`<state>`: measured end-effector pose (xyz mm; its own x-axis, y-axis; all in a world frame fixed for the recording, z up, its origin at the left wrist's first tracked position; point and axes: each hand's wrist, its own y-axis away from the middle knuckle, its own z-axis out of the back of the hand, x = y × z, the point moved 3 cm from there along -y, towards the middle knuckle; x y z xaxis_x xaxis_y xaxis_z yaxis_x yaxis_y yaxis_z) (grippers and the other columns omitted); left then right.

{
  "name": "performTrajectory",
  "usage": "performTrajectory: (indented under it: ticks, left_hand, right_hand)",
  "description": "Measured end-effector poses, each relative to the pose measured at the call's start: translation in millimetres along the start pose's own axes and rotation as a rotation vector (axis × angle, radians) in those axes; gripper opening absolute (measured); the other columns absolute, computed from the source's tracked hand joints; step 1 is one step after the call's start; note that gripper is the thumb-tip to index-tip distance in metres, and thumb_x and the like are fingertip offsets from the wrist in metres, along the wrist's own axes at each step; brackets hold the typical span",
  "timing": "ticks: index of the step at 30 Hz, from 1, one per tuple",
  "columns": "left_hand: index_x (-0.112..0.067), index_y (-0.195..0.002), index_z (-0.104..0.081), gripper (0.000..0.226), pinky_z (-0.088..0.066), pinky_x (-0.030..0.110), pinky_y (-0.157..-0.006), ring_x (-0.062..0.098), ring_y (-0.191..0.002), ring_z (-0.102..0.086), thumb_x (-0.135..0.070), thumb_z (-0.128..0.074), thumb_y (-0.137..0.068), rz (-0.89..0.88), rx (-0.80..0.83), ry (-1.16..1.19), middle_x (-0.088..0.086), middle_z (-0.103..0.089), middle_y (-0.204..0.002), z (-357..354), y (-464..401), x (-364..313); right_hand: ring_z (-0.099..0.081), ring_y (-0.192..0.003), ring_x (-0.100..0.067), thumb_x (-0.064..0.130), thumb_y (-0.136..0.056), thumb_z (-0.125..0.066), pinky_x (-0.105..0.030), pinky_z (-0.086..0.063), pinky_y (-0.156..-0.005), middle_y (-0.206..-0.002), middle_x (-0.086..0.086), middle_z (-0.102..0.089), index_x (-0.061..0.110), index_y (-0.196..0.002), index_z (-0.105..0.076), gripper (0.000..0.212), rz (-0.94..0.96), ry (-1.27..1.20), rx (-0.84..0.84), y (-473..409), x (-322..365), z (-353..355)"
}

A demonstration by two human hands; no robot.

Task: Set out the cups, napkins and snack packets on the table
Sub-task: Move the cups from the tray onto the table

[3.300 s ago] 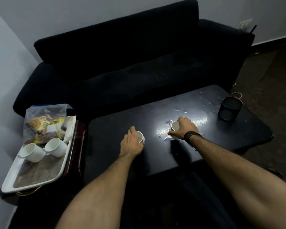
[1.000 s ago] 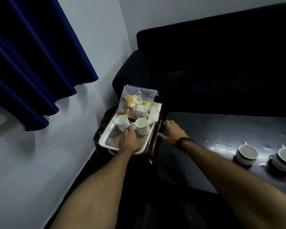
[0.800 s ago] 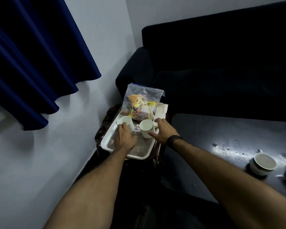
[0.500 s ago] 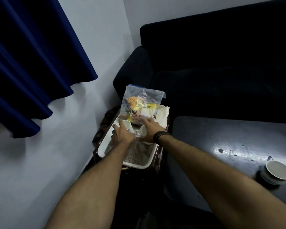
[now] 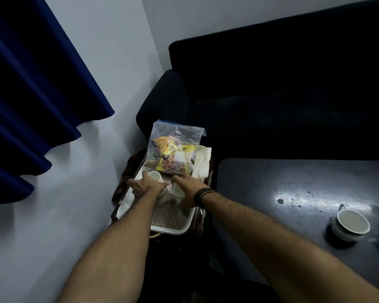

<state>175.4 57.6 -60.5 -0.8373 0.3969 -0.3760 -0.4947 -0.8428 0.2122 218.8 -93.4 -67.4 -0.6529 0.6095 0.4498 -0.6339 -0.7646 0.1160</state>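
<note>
Both hands had come down onto the last two cups on the tray (image 5: 127,206): the left hand (image 5: 146,185) now wrapped its grip round the left cup (image 5: 154,176), and the right hand (image 5: 189,188) curled over the right cup (image 5: 178,191), where a moment earlier they were only reaching in. Beyond them the snack bag (image 5: 173,149) and napkins (image 5: 202,161) stayed on the tray. One cup (image 5: 351,223) already stood on the worktop (image 5: 293,182), so this pair looked next to go over.

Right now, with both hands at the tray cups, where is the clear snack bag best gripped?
Probably by its empty upper part, pinching the clear snack bag from above. It stands upright at the far end of the white tray, packets settled low, napkins beside it on the right, cups in front.
</note>
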Motion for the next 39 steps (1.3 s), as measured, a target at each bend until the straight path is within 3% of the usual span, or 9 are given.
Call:
performTrajectory:
  ticks: [8, 11, 15, 20, 25, 30, 39]
  left_hand:
    - [-0.032, -0.147, -0.032, 0.082, -0.046, 0.042, -0.094, 0.039, -0.122, -0.050, -0.024, -0.076, -0.079, -0.048, 0.064, -0.026, 0.020, -0.041, -0.135, 5, 26, 4]
    - [-0.035, -0.145, -0.030, 0.076, -0.045, 0.046, -0.096, 0.044, -0.121, -0.051, -0.017, -0.068, -0.082, -0.142, 0.045, -0.030, 0.018, -0.036, -0.138, 8, 40, 3]
    - [-0.039, -0.144, -0.032, 0.072, -0.046, 0.045, -0.089, 0.044, -0.118, -0.052, -0.020, -0.065, -0.084, -0.321, -0.034, -0.065, 0.015, -0.030, -0.146, 18, 67, -14]
    - [-0.039, -0.148, -0.029, 0.075, -0.043, 0.036, -0.069, 0.038, -0.112, -0.053, -0.025, -0.067, -0.084, -0.575, -0.125, -0.144, 0.019, -0.032, -0.142, 16, 111, -56]
    - [-0.033, -0.147, -0.029, 0.073, -0.048, 0.042, -0.077, 0.043, -0.110, -0.053, -0.022, -0.061, -0.083, -0.705, -0.058, -0.082, 0.016, -0.030, -0.135, -3, 165, -104]
    - [-0.032, -0.142, -0.034, 0.068, -0.052, 0.046, -0.089, 0.041, -0.108, -0.055, -0.019, -0.062, -0.082, -0.796, 0.043, -0.097, 0.016, -0.034, -0.129, -38, 212, -152]
    - [-0.037, -0.145, -0.031, 0.068, -0.047, 0.046, -0.093, 0.039, -0.113, -0.057, -0.027, -0.063, -0.086, -0.928, 0.238, -0.222, 0.013, -0.037, -0.133, -137, 275, -215]
  right_hand:
    - [-0.055, -0.108, -0.032, 0.034, -0.065, -0.083, -0.037, -0.049, -0.085, -0.120, -0.007, -0.048, 0.029, -0.125, -0.041, 0.074, -0.123, -0.360, -0.290, 22, -23, 16]
    - [-0.052, -0.109, -0.026, 0.039, -0.059, -0.087, -0.032, -0.045, -0.082, -0.122, -0.005, -0.051, 0.033, -0.126, -0.043, 0.080, -0.206, -0.453, -0.353, 34, -42, 31]
    - [-0.053, -0.104, -0.021, 0.037, -0.056, -0.091, -0.030, -0.047, -0.080, -0.119, -0.005, -0.055, 0.026, -0.124, -0.049, 0.081, -0.333, -0.538, -0.471, 62, -76, 59]
    - [-0.050, -0.093, -0.018, 0.035, -0.059, -0.087, -0.029, -0.044, -0.072, -0.116, -0.008, -0.058, 0.020, -0.120, -0.051, 0.072, -0.431, -0.555, -0.544, 103, -126, 93]
    - [-0.056, -0.108, -0.029, 0.029, -0.064, -0.086, -0.030, -0.045, -0.079, -0.121, -0.012, -0.058, 0.017, -0.125, -0.050, 0.072, -0.490, -0.501, -0.560, 156, -180, 130]
    - [-0.058, -0.112, -0.031, 0.028, -0.062, -0.088, -0.030, -0.046, -0.083, -0.122, -0.014, -0.060, 0.016, -0.127, -0.051, 0.075, -0.622, -0.441, -0.621, 224, -246, 160]
    - [-0.055, -0.111, -0.031, 0.037, -0.058, -0.088, -0.029, -0.041, -0.076, -0.117, -0.011, -0.061, 0.017, -0.120, -0.051, 0.076, -0.872, -0.343, -0.653, 323, -344, 166]
